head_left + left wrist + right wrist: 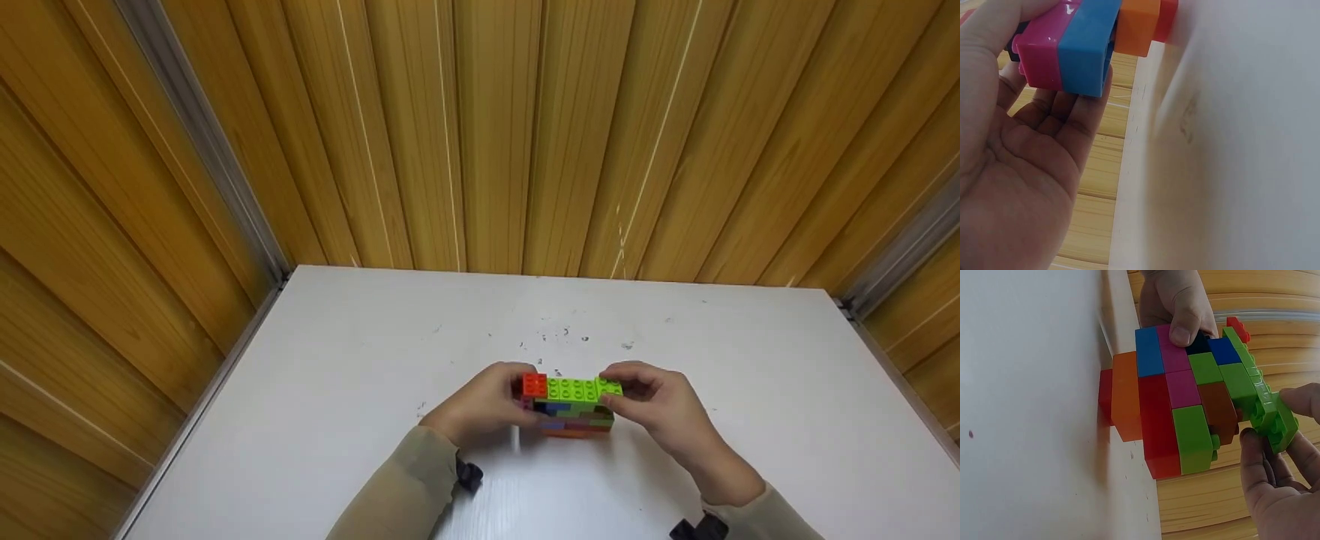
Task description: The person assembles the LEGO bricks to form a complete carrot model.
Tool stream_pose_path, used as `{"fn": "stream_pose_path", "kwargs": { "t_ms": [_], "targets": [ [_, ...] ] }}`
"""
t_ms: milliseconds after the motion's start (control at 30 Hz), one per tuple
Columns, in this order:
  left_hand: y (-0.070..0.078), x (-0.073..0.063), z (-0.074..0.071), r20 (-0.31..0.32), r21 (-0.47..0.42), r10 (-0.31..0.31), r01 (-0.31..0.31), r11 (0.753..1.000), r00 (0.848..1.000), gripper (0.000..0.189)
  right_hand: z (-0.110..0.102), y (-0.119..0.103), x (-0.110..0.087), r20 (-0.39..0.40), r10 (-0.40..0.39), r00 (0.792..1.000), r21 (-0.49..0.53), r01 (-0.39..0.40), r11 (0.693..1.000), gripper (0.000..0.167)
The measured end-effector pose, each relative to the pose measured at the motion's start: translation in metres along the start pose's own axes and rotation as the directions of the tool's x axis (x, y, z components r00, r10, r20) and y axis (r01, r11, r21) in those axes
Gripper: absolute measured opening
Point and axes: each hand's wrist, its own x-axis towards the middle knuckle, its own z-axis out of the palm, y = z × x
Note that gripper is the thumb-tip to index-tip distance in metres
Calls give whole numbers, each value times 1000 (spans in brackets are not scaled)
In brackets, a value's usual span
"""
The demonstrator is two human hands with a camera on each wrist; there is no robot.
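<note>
A tall stack of coloured toy building bricks (574, 412) stands on the white table, held between both hands. My left hand (484, 405) grips its left end; the thumb lies on the near face and the fingers reach behind. In the left wrist view, a magenta brick (1044, 53) and a blue brick (1088, 50) are inside that grip. My right hand (664, 405) pinches a lime-green brick (1280, 422) at the right end of the top layer. A red brick (534, 385) sits at the top's left end. Lower down are orange (1126, 394) and brown bricks (1219, 408).
The white table (360, 360) has small dark marks (566, 331) behind the stack. Wood-patterned panels (487, 135) rise along its back and sides. Black straps (469, 475) circle both wrists.
</note>
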Motion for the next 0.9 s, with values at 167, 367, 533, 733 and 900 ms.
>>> {"fn": "stream_pose_path", "kwargs": {
  "t_ms": [167, 367, 533, 733, 900],
  "targets": [
    [0, 0, 0, 2, -3, -9, 9, 1000, 1000, 38, 0, 1, 1, 11, 10, 1000, 17, -11, 1000, 33],
    [0, 0, 0, 3, 7, -7, 7, 1000, 1000, 39, -2, 6, 3, 53, -3, 999, 24, 2, 1000, 38],
    [-1, 1, 1, 4, 9, 19, -19, 1000, 1000, 38, -7, 17, 7, 162, -44, 986, 9, 43, 999, 59],
    [-3, 1, 0, 4, 7, 36, -36, 999, 999, 38, -10, 38, 13, 343, -44, 938, 29, 37, 999, 72],
    [-4, 2, -1, 0, 10, 39, -39, 999, 999, 38, -9, 48, 17, 346, -41, 937, 2, 43, 999, 65]
  ]
}}
